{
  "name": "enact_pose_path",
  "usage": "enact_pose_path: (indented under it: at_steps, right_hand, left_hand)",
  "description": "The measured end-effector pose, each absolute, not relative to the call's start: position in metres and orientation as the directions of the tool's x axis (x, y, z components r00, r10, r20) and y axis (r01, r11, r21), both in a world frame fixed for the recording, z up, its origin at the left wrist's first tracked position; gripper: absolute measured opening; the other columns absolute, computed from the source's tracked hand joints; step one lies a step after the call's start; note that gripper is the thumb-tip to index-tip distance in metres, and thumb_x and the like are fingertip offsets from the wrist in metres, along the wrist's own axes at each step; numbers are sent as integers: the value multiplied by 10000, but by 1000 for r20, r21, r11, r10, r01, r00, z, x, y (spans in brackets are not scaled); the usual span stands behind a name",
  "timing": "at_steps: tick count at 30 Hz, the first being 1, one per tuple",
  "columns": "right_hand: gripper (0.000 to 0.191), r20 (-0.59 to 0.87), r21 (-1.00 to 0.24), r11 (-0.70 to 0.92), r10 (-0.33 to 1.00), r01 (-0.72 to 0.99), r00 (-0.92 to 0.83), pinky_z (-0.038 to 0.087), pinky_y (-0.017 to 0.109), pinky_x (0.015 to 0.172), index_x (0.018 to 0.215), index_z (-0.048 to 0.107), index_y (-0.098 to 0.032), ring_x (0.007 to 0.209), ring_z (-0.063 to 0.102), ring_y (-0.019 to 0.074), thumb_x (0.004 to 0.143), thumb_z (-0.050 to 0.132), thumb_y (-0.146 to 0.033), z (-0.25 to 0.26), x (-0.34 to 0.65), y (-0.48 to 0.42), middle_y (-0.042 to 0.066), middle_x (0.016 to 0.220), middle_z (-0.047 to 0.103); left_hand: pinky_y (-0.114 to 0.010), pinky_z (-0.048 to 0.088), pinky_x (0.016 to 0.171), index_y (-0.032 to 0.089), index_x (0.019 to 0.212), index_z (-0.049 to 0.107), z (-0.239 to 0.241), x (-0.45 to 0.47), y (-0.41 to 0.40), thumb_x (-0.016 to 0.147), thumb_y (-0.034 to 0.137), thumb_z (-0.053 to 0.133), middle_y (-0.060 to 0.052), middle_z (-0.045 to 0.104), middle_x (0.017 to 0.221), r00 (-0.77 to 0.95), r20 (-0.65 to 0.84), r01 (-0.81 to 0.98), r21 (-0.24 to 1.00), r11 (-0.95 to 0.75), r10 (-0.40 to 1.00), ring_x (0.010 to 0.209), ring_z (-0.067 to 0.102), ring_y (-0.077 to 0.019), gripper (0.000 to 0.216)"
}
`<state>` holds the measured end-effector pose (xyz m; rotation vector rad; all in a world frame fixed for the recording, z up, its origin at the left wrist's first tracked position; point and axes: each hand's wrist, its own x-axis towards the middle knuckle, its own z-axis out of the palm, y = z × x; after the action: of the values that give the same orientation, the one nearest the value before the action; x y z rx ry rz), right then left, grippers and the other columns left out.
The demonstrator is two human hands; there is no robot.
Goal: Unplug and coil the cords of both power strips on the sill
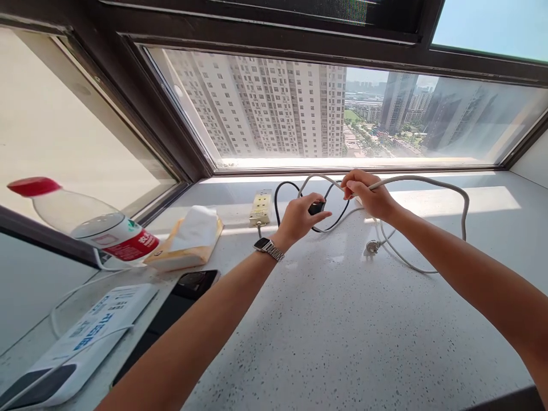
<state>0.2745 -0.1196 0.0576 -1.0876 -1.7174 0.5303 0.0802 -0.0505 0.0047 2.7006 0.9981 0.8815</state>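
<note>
A black cable is looped on the white sill below the window; its black plug is pinched between thumb and fingers of the left hand, and which way the plug points cannot be told. A white cable is gripped in the closed fingers of the right hand, its run lying left to right before curving back to a white plug on the sill. Just left of the hands lies a power strip, long axis toward the window. Further left are a tissue pack, a red-capped bottle whose label cannot be read, a phone and a white box with blue print, illegible.
</note>
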Motion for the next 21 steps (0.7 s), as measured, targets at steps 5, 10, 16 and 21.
enact_pose_path:
  at_steps: [5,10,16,21]
  right_hand:
    - [145,549,-692,575,812,437,-198,426,281,631,783,532,-189,670,537,147,827,394,-190,69,255,-140,-2,675,549]
    - [178,634,-564,611,751,556,-182,364,275,596,783,540,-190,625,488,141,865,383,-170,83,266,-147,-5,651,526]
    - [182,726,-501,611,682,612,-86,385,287,629,742,522,-201,633,484,144,879,406,-175,92,295,-143,-9,640,503]
    - [206,770,-510,640,637,575,-26,414,294,659,715,508,-202,651,493,138,885,393,-174,95,296,-144,-8,646,504]
  left_hand:
    - [-369,489,780,145,1072,627,-5,119,-39,879,225,616,-140,698,968,700,360,670,-33,-741,617,986,625,-290,210]
    - [-464,465,835,111,807,679,-7,113,-27,834,128,602,-165,687,806,738,241,673,-188,-716,630,915,637,-328,83]
    - [-403,493,846,167,879,610,-21,65,-44,860,311,567,-112,654,958,421,646,628,299,-719,637,953,611,-245,152]
    - [-314,522,655,172,1001,589,-50,76,-66,731,472,683,-98,687,969,257,94,442,874,-204,962,825,657,-220,414]
